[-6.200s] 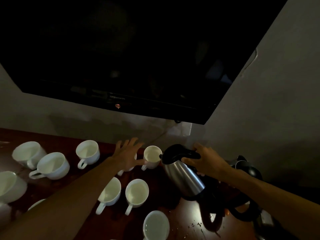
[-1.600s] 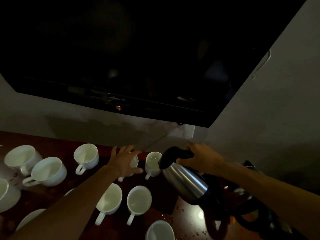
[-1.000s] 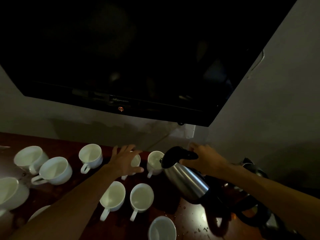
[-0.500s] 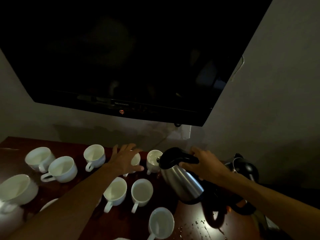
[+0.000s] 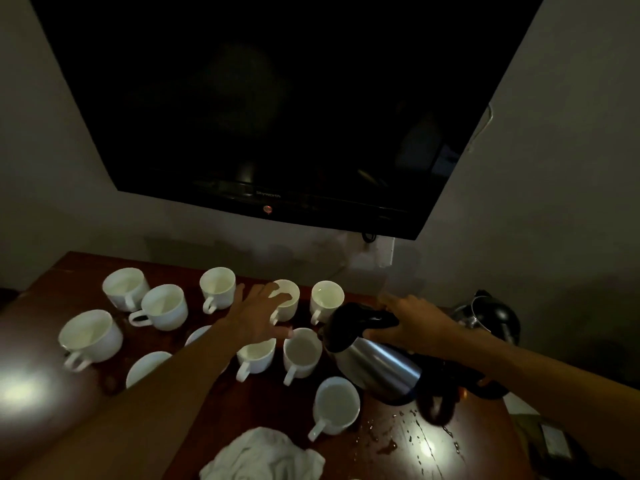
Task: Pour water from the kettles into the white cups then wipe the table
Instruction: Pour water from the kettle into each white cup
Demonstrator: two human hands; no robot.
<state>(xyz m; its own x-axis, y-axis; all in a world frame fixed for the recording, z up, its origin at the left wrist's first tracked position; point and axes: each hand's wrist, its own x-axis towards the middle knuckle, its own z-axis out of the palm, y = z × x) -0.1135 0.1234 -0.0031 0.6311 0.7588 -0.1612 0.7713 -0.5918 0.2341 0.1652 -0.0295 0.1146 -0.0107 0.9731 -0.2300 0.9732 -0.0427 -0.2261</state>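
Dark television (image 5: 277, 116) hung above the wooden table (image 5: 239, 407). The steel kettle (image 5: 377, 370), tilted left with its spout at the rim of a white cup (image 5: 301, 353), was gripped by its black handle in the right hand (image 5: 412, 323). A crumpled cloth (image 5: 263, 457) lay at the near edge. The left hand (image 5: 256, 315), fingers spread, had its fingertips at a rear cup (image 5: 290, 303).

Dim room; grey walls (image 5: 554, 168) meet at corner; dark television (image 5: 277, 116) mounted above reddish-brown table (image 5: 263, 403).

Eleven cups (image 5: 162, 306), two kettles (image 5: 377, 368), one cloth (image 5: 263, 455)
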